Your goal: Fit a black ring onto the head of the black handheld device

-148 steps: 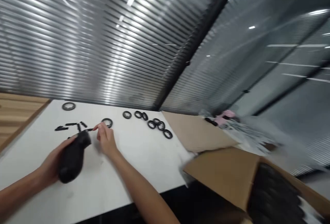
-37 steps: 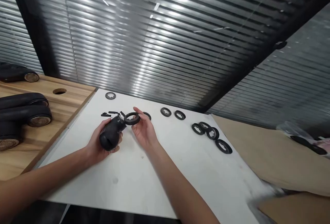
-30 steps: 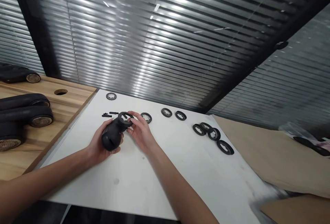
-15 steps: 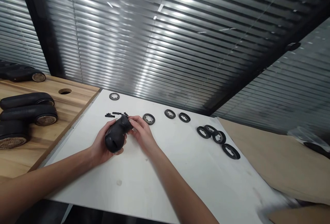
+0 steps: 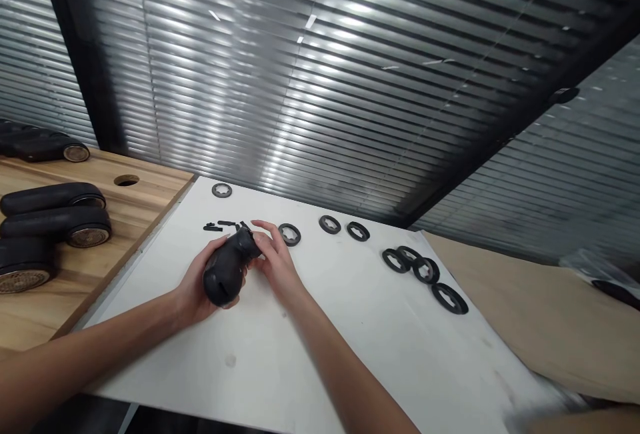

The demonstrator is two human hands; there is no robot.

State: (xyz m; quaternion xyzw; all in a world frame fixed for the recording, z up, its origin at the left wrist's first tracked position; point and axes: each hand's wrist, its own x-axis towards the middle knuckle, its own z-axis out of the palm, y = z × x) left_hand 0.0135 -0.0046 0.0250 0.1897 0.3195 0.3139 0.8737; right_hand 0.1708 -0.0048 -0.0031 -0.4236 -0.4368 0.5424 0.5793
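My left hand [image 5: 196, 287] is wrapped round a black rounded housing [image 5: 223, 275], a bulbous body with a dark slot low on its near end and a narrower far end. At that narrow end, my right hand [image 5: 275, 262] pinches the side with thumb and fingers, its index finger raised. Whether a small part sits under the right fingertips is hidden. Just beyond the housing lie several small black strips and clips [image 5: 213, 227] on the white tabletop [image 5: 300, 361]. A black ring with a notched inner edge [image 5: 289, 235] rests beyond my right fingers.
More notched black rings [image 5: 425, 270] lie along the far and right side, some overlapping. At left, several black curved bodies with round mesh ends [image 5: 89, 234] rest on a wooden board [image 5: 145, 194]. Brown paper [image 5: 500, 287] covers the right side. Metal blinds [image 5: 240, 87] stand behind.
The housing's near end has dipped slightly toward me. My right index finger has lifted a little off the narrow end. The strips and rings lie as before.
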